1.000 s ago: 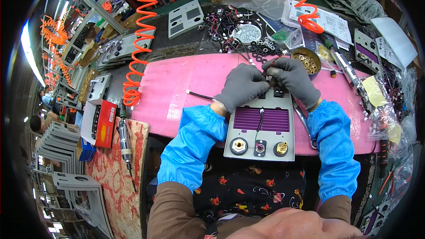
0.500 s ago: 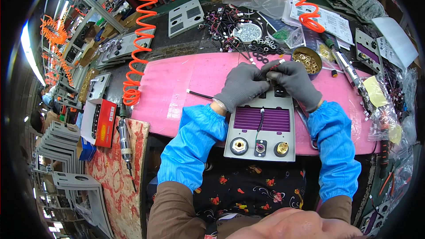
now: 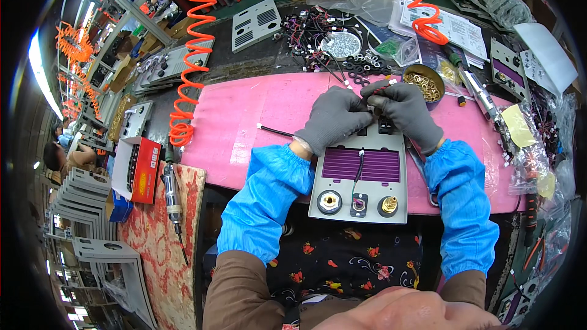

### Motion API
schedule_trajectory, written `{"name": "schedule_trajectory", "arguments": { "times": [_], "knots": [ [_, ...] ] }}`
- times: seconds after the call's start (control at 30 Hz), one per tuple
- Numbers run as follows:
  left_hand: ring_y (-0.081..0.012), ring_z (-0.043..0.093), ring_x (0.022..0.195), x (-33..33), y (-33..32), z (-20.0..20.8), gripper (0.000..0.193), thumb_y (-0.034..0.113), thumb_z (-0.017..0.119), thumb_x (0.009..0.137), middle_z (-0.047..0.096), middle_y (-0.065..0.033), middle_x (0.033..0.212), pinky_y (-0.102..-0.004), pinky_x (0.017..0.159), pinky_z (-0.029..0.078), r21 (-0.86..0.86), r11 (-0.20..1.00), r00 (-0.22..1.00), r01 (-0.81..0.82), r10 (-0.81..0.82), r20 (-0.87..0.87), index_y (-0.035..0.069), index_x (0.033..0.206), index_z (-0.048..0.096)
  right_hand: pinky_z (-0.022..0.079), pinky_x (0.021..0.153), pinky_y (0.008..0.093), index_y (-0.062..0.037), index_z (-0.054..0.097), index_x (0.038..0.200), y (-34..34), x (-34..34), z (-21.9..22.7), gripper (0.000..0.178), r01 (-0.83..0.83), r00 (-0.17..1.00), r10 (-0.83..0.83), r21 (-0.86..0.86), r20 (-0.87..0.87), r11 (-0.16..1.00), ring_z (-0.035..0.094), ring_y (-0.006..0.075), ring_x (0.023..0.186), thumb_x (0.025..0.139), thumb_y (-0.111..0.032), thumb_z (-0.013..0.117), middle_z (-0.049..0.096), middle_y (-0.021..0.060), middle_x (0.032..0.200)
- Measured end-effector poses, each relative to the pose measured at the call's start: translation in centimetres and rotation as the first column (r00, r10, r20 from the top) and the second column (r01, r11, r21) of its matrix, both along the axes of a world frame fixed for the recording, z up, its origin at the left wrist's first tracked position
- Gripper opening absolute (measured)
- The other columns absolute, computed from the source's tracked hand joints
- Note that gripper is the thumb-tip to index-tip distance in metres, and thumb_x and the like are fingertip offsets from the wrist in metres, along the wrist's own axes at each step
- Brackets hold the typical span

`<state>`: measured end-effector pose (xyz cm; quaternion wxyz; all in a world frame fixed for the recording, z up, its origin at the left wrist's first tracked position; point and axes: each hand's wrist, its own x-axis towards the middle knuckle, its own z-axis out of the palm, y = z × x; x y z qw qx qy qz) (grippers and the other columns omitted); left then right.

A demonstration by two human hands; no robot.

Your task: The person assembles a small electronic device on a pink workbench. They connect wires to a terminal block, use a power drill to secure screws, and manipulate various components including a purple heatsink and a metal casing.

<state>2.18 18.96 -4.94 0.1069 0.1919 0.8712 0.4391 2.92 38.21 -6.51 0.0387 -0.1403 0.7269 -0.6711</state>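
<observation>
A grey metal panel [image 3: 374,189] with a purple slatted section [image 3: 382,165] lies in front of me. Along its near end are two brass fittings and a small socket, with a short black cable [image 3: 359,171] across the slats. At the far end, my left hand [image 3: 332,119], in a grey glove, has its fingers curled together; whatever they pinch is hidden. My right hand [image 3: 408,113], gloved too, closes its thumb and fingers on a thin dark and red cable whose white connector [image 3: 392,83] sticks out above. Black switch-like parts [image 3: 385,124] show on the panel below it.
Pink matting [image 3: 232,116] covers the bench. Beyond my hands are a bowl of brass nuts [image 3: 423,84], a dish of screws [image 3: 341,45], black rings and wire bundles. Coiled orange hoses [image 3: 199,43] hang down. A power screwdriver [image 3: 173,201] and red box [image 3: 145,171] are at left.
My right fingers and the white connector have shifted slightly to the right and up. The panel has slid a little left. At far left, a person in the background has moved.
</observation>
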Motion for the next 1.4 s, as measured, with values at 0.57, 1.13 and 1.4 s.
{"name": "schedule_trajectory", "arguments": {
  "times": [0.57, 1.13, 1.4],
  "knots": [
    [-0.0214, 0.070, 0.067, 0.0, 0.0, 0.0, 0.022, 0.027, 0.072, 0.073, 0.071, -0.0086, 0.070, -0.0343, 0.067, 0.055, -0.033, 0.999, 0.999, -0.012, 0.011, -0.036, 0.006, 0.079, 0.077, 0.050, 0.065, 0.0231, -0.0018, 0.072, 0.109, 0.2, 0.0, -0.1, 0.019, -0.013, 1.000, 0.013, 0.020, -0.028, 1.000, 0.060, 0.0057, 0.074, 0.092, -0.007, 0.065, 0.069, 0.0008, 0.084],
    [-0.0241, 0.068, 0.065, -0.4, -0.2, -0.8, 0.025, 0.033, 0.073, 0.074, 0.069, -0.0088, 0.067, -0.0370, 0.065, 0.053, -0.049, 0.999, 0.997, -0.007, 0.003, -0.074, 0.008, 0.077, 0.076, 0.053, 0.073, 0.0297, 0.0007, 0.070, 0.107, 0.9, -1.2, -0.4, 0.023, -0.105, 0.989, 0.124, 0.212, -0.081, 0.972, 0.065, 0.0129, 0.078, 0.085, -0.005, 0.069, 0.072, 0.0088, 0.087],
    [-0.0230, 0.069, 0.065, -0.6, -0.2, -1.4, 0.023, 0.030, 0.072, 0.074, 0.069, -0.0088, 0.066, -0.0368, 0.064, 0.053, 0.028, 1.000, 0.999, 0.004, -0.003, -0.041, 0.007, 0.077, 0.076, 0.053, 0.074, 0.0316, -0.0011, 0.071, 0.107, 1.0, -1.3, 0.0, 0.023, -0.108, 0.993, 0.116, 0.282, -0.014, 0.953, 0.067, 0.0169, 0.078, 0.085, -0.004, 0.067, 0.072, 0.0113, 0.088]
  ]
}}
